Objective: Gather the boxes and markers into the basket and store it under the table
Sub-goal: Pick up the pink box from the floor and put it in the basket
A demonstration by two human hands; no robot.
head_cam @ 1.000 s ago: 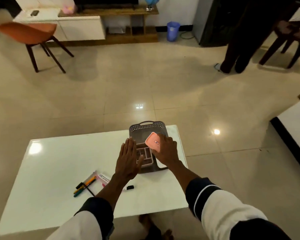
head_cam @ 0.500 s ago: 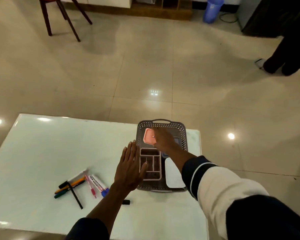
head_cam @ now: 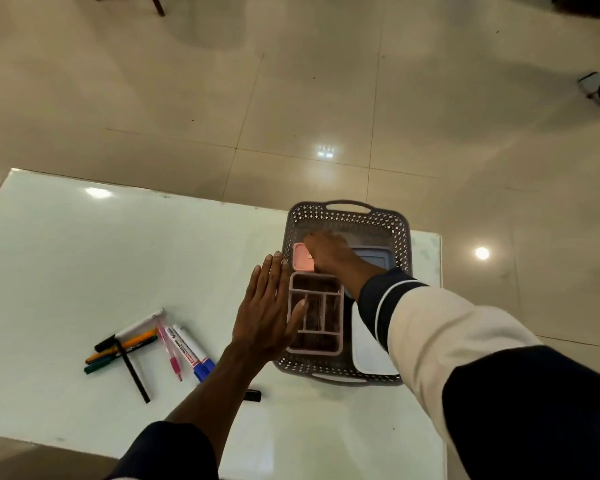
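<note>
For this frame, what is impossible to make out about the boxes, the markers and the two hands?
All in the head view:
- Pink box: the right hand covers most of it, so the grip is unclear.
- Blue-grey lid: the forearm hides its near part.
- White lid: the sleeve cuts off its right side.
- Markers: label print too small to read.
- Left hand: whether it touches the basket cannot be told.

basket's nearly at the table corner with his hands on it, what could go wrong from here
The basket sits near the table's far right corner, so a push from the right hand setting down the pink box might slide it off. The markers and a loose black cap remain outside and could be forgotten.
</note>
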